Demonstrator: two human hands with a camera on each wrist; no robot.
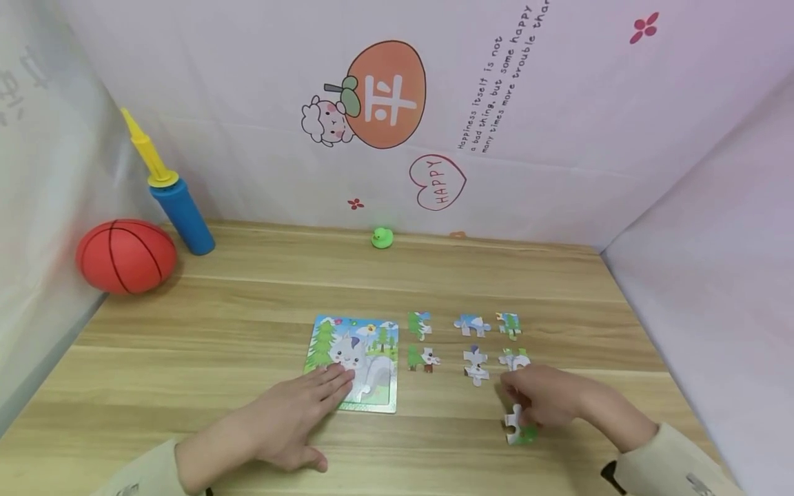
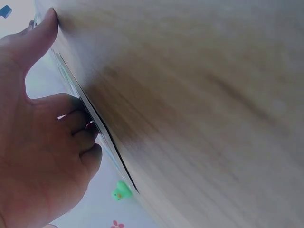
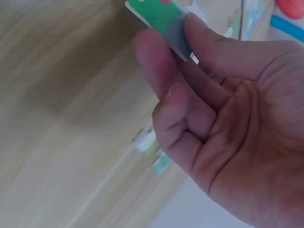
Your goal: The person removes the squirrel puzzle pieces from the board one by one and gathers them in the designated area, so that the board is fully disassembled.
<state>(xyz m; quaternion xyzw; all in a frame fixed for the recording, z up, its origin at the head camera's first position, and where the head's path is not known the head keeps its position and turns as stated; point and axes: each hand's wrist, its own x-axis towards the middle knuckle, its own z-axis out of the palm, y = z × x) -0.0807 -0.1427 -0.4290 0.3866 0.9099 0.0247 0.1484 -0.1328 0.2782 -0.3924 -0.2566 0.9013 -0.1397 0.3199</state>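
Observation:
My left hand (image 1: pixel 304 413) lies with fairly straight fingers on the lower left of a square puzzle board (image 1: pixel 384 408) picturing a grey squirrel among trees. In the left wrist view its fingertips touch the board's edge area. My right hand (image 1: pixel 546 396) pinches a green and grey jigsaw piece (image 3: pixel 161 16) between thumb and fingers, low over the table at the right. Several loose pieces lie in two rows right of the board, among them a blue-sky piece (image 1: pixel 471 325), a squirrel-face piece (image 1: pixel 424 358) and a tree piece (image 1: pixel 510 325). My right hand partly covers one piece (image 1: pixel 516 358).
A red ball (image 1: pixel 127 256) and a blue and yellow hand pump (image 1: pixel 184 215) stand at the back left. One small green toy duck (image 1: pixel 382 238) sits by the back wall. Printed white cloth (image 1: pixel 533 193) encloses the wooden table (image 1: pixel 248 310) at the back and sides.

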